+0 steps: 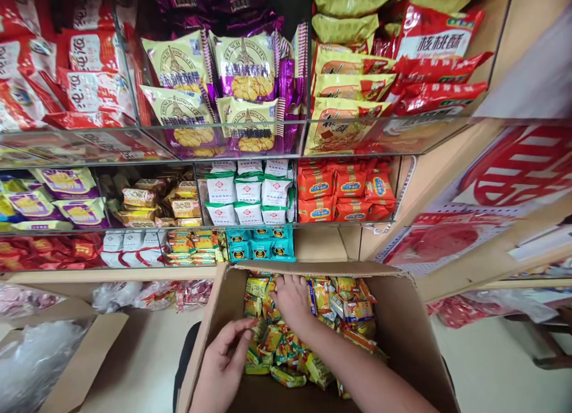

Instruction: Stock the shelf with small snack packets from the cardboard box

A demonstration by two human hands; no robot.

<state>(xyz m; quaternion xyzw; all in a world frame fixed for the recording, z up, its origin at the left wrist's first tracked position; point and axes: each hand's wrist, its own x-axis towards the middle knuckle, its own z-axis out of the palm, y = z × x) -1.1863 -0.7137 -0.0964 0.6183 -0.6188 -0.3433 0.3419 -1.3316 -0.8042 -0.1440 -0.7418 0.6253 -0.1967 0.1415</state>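
A deep open cardboard box [397, 329] stands in front of me, with many small yellow, orange and green snack packets [286, 341] heaped loosely inside. My left hand [226, 359] is at the box's left side, thumb and fingers curled toward each other around the edge of a yellow-green packet [259, 329]; the fingertips are partly hidden. Deeper in, toward the far wall of the box, my right hand [292, 300] lies palm down on the packets, its fingers stretched forward and a little apart. What lies under that palm is hidden.
Behind the box rise shelves with clear dividers, holding French biscuit packs [245, 67], white packets [248, 189], red packets [315, 183] and teal packets [261, 249]. A second carton [84, 359] with clear plastic stands on the floor at left. A wooden panel [429, 222] stands at right.
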